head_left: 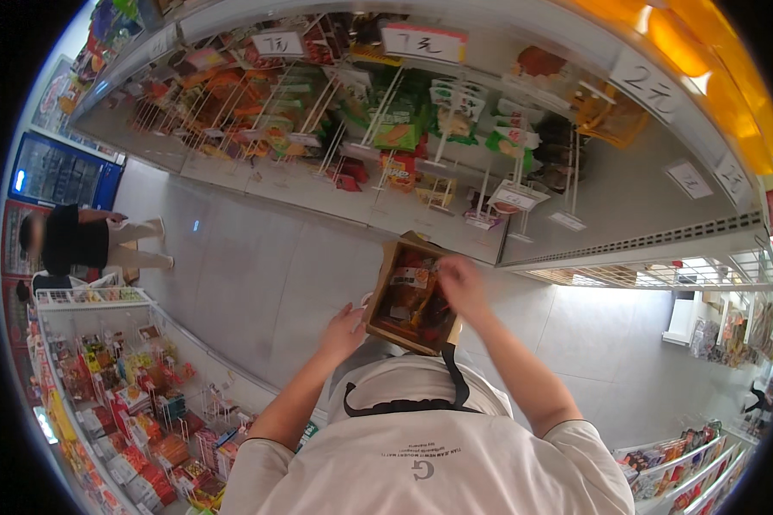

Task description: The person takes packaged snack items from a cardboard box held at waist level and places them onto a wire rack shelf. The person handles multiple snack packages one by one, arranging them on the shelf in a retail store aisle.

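Note:
An open cardboard box (378,283) is right in front of my waist. Inside it lie several glossy packaged snacks (412,283) in red, brown and orange wrappers. My left hand (344,331) holds the box at its left wall, with the fingertips partly hidden. A small pale item shows by those fingers, too unclear to name. Over the right side of the box is my right hand (462,286), blurred, its fingers bent down by the packets. Whether it grips a packet cannot be seen. A black strap (454,376) hangs between my shirt and the box.
Ahead, a shelf rack with wire hooks (386,90) carries snack bags and handwritten price cards (425,44). A low display (129,412) of packets stands at left. Beyond it is a person (80,238) near a blue-framed fridge (64,170). More racks (676,463) line the right.

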`<control>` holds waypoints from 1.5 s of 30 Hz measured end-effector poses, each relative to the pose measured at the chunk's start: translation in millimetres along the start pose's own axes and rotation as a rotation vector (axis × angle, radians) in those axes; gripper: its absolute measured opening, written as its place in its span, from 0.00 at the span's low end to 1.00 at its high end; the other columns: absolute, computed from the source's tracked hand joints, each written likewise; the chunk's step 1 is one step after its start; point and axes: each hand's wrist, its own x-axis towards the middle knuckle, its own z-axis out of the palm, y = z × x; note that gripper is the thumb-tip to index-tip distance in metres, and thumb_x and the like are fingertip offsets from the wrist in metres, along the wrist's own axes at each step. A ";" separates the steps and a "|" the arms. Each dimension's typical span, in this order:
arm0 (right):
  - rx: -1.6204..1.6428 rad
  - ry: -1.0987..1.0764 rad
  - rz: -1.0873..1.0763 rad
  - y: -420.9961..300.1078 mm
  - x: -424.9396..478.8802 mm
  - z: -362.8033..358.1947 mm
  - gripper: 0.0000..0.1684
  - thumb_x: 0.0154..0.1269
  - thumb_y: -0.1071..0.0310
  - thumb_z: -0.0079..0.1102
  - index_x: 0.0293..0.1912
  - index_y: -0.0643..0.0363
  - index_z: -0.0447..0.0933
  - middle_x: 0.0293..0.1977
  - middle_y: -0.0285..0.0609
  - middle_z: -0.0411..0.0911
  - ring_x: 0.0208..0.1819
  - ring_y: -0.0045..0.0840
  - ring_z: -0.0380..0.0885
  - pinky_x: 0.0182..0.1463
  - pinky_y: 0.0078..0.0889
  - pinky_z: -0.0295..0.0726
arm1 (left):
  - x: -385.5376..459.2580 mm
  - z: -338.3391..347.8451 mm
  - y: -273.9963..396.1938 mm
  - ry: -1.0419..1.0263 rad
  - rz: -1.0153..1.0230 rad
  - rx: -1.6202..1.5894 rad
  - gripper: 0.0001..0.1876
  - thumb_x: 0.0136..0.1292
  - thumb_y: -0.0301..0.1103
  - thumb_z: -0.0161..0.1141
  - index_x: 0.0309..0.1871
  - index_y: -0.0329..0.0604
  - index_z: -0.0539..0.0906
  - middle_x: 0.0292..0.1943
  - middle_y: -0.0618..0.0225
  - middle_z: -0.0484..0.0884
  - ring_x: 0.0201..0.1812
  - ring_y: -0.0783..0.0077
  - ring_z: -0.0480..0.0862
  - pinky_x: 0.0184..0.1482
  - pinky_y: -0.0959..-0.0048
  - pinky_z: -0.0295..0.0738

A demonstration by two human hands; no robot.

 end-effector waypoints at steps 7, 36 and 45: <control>-0.339 -0.478 0.589 147.6 -71.3 119.9 0.31 0.71 0.50 0.61 0.69 0.51 0.75 0.59 0.59 0.80 0.61 0.50 0.80 0.64 0.43 0.78 | -7.2 45.2 -13.8 -0.313 0.055 0.090 0.24 0.73 0.42 0.57 0.68 0.43 0.79 0.75 0.36 0.67 0.64 0.40 0.80 0.65 0.54 0.78; 0.346 0.231 0.171 -93.8 -157.1 79.9 0.10 0.60 0.82 0.54 0.40 0.59 0.73 0.40 0.37 0.80 0.48 0.23 0.78 0.55 0.28 0.77 | 117.7 -9.6 61.2 -1.089 -0.440 -1.192 0.22 0.79 0.44 0.57 0.69 0.44 0.74 0.62 0.61 0.83 0.63 0.62 0.83 0.64 0.57 0.80; -0.300 0.536 0.187 -104.0 -130.9 28.0 0.15 0.67 0.76 0.63 0.53 0.58 0.77 0.58 0.47 0.79 0.63 0.34 0.75 0.62 0.35 0.76 | 132.7 -65.3 131.1 -0.725 -0.063 -1.100 0.23 0.73 0.24 0.62 0.70 0.37 0.74 0.62 0.64 0.83 0.61 0.70 0.83 0.63 0.69 0.79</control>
